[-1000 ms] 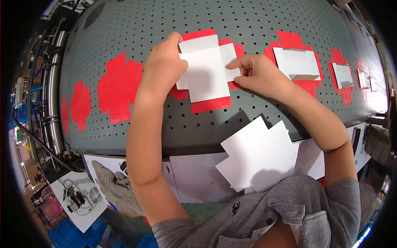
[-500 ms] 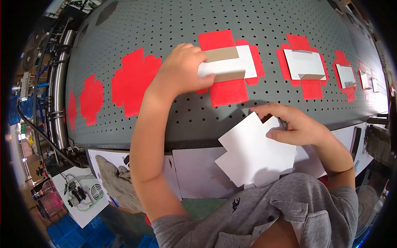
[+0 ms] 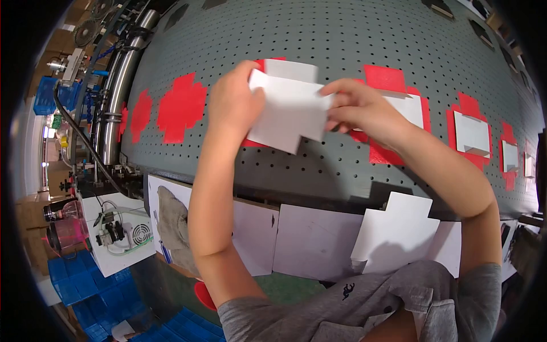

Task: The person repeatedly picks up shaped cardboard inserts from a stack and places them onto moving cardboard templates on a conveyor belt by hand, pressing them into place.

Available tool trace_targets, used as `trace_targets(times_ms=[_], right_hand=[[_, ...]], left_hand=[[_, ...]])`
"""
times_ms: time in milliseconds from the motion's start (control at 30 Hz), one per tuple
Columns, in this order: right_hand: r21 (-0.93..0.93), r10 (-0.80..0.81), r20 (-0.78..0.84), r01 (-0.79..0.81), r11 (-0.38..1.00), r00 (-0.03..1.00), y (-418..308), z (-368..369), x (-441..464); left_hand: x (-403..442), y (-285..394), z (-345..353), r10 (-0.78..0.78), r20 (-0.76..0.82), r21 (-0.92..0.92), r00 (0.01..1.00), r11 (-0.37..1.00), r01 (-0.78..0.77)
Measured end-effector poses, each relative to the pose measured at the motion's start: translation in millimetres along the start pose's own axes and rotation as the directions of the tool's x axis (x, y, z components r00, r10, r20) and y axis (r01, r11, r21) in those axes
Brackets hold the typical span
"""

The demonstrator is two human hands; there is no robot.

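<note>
A white card blank (image 3: 288, 105) with cut-out corners and flaps is held between both hands, tilted over a red cross-shaped sheet (image 3: 259, 143) that it mostly hides. My left hand (image 3: 235, 102) grips its left edge, thumb on top and fingers behind. At the right edge, my right hand (image 3: 359, 108) has curled fingers against the card; that hand is slightly blurred. Just right of it, partly behind the wrist, a white card piece (image 3: 411, 111) lies on another red sheet (image 3: 386, 77). Near my body rests a pile of white blanks (image 3: 396, 231).
The grey perforated belt (image 3: 342, 34) carries bare red sheets (image 3: 182, 108) on the left and sheets with white cards (image 3: 472, 134) on the right. A metal roller (image 3: 119, 91) stands at left. A grey cloth (image 3: 172, 211) lies on the front ledge. Blue bins (image 3: 102, 285) sit below.
My right hand has moved from the pile up to the belt with a blank. My left hand has left the earlier card and now holds this blank. The red sheets appear shifted right.
</note>
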State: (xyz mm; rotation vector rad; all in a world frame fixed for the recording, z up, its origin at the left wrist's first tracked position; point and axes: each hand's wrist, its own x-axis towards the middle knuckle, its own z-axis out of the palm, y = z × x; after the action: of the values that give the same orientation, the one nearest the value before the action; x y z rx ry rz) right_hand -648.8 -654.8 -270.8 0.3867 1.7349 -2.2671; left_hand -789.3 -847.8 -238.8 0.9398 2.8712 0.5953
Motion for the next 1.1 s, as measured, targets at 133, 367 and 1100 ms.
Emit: trace_targets(times_ms=[133, 367, 1100], right_hand=[[-0.284, 0.011, 0.123, 0.024, 0.959, 0.992, 8.1, 23.0, 46.2], [-0.477, 0.013, 0.017, -0.003, 0.879, 1.0, 17.5, 27.5, 56.0], [-0.469, -0.009, -0.098, -0.039, 0.882, 0.995, 32.2, -9.4, 39.0]], left_hand=[[19.6, -30.7, 0.5, -0.129, 0.029, 0.215, 0.991, 0.969, 0.12], [31.7, -44.4, 14.9, -0.1, 0.14, 0.019, 0.985, 0.995, 0.098], [49.8, -23.9, 39.8, -0.015, 0.3, 0.039, 0.954, 0.999, 0.003]])
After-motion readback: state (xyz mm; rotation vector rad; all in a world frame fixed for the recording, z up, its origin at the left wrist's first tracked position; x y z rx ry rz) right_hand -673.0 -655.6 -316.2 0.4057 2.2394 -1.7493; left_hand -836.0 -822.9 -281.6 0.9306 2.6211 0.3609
